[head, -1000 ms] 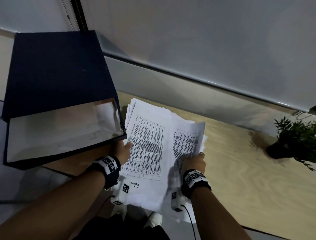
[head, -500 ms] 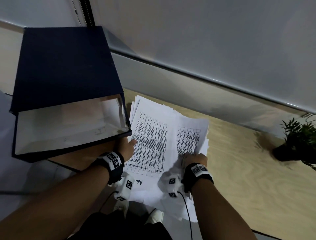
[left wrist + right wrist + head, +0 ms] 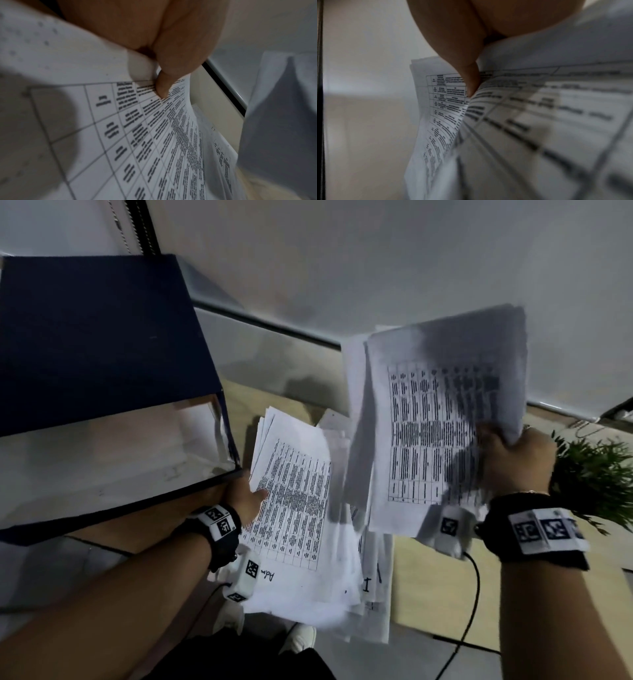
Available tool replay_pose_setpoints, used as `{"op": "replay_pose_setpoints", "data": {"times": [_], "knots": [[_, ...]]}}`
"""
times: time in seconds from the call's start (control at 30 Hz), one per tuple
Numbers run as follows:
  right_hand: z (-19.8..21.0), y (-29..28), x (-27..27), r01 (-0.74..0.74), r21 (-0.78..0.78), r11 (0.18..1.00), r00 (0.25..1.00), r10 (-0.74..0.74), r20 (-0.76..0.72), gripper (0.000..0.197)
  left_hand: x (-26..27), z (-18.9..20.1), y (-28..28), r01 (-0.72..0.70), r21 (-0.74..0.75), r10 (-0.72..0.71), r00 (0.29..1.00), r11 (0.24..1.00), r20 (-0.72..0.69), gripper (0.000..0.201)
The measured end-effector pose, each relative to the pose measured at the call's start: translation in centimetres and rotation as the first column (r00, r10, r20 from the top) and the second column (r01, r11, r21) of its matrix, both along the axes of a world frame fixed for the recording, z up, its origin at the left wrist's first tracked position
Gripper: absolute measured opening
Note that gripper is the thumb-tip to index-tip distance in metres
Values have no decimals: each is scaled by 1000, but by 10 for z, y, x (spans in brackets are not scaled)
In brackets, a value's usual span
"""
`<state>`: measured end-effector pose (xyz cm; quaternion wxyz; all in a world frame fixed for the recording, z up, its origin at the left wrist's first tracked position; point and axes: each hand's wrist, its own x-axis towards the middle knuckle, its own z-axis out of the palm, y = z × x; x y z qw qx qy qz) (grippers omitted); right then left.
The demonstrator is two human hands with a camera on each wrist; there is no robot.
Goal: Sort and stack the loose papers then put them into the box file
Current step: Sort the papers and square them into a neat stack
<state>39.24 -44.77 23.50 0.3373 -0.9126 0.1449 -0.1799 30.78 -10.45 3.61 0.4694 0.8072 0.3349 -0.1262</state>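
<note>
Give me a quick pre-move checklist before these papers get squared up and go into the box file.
1. Right hand grips the lifted bundle: ok.
2. Left hand holds the lower pile, thumb on top: ok.
3. Lower pile's edges aligned: not ok, sheets fanned.
4. Two lots merged into one stack: not ok, held apart.
5. Box file open and free of papers: ok.
6. Sheets in sorted order: cannot tell.

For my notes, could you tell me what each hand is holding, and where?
The right hand grips a raised sheaf of papers at its lower right edge. The left hand pinches the lower pile at its left edge.
</note>
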Motion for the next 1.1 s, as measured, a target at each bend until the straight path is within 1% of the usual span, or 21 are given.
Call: {"op": "replay_pose_setpoints", "data": {"times": [0.1, 0.13, 0.17, 0.23, 0.27, 0.33, 0.37, 0.4, 0.43, 0.5, 0.57, 0.63, 0.7, 0.73, 0.8, 0.83, 0.9, 0.97, 1.03, 1.07, 1.1], "knots": [[7, -4, 7, -9, 50, 999, 1000, 8, 8, 43, 6, -3, -4, 38, -12, -38, 999, 999, -18, 56], [4, 0, 8, -18, 53, 998, 1000, 18, 0, 45, 9, -11, -2, 61, 4, -60, 998, 998, -26, 56], [1, 6, 8, -35, 48, 998, 999, 36, -25, 45, 12, -16, -3, 65, -28, -66, 997, 997, -31, 51], [-14, 20, 6, -102, 63, 993, 984, 110, -139, 37, 14, -19, -5, 69, -106, -72, 997, 992, -22, 31], [-25, 30, 4, -139, 86, 987, 967, 154, -202, 31, 13, -16, -5, 71, -104, -71, 997, 992, -1, 23], [-53, 47, -2, -199, 129, 972, 917, 231, -326, 21, 9, -7, -4, 65, -101, -63, 998, 993, 23, 16], [-73, 52, -2, -223, 136, 965, 887, 259, -381, 18, 8, -1, -3, 42, -149, -38, 999, 988, 31, 14], [-92, 56, -2, -233, 136, 963, 855, 269, -443, 18, 6, 4, -3, 24, -172, -14, 998, 985, 62, 18], [-110, 62, -3, -237, 148, 960, 826, 279, -490, 23, 4, 6, -3, -30, -222, 49, 996, 975, 80, 26], [-139, 70, -8, -191, 173, 966, 766, 257, -590, 43, 4, 4, -4, -126, -254, 156, 983, 959, 100, 44], [-162, 81, -22, -162, 122, 979, 732, 202, -651, 48, 1, 3, -10, -74, -213, 97, 990, 974, 100, 55], [-182, 94, -36, -216, 60, 974, 705, 199, -681, 41, 0, -1, -18, -4, -149, 8, 1000, 989, 25, 67], [-193, 103, -47, -251, 5, 968, 670, 178, -721, 45, 0, -1, -25, 88, -90, -90, 996, 992, -25, 79], [-197, 104, -49, -250, -24, 968, 655, 150, -741, 48, 1, 2, -28, 124, -91, -126, 992, 988, -15, 76], [-200, 102, -53, -238, -54, 970, 627, 111, -771, 50, 4, 3, -27, 220, -27, -220, 975, 975, 13, 70], [-202, 98, -56, -239, -39, 970, 622, 122, -774, 51, 6, 4, -26, 266, 36, -266, 964, 963, 14, 70], [-205, 92, -60, -267, 3, 964, 614, 173, -770, 54, 5, 15, -29, 260, 102, -268, 960, 960, 82, 67], [-205, 80, -60, -259, 28, 965, 638, 193, -746, 70, 4, 22, -33, 206, 49, -212, 949, 977, 234, 63], [-195, 70, -54, -181, 94, 979, 726, 197, -658, 93, 2, 33, -31, 164, -47, -135, 920, 985, 368, 57], [-188, 64, -49, -139, 191, 972, 779, 227, -585, 103, 1, 38, -28, 142, -81, -96, 904, 987, 416, 52], [-176, 60, -44, -106, 327, 939, 824, 267, -500, 109, 1, 43, -27, 116, -117, -48, 881, 986, 470, 48]]}}
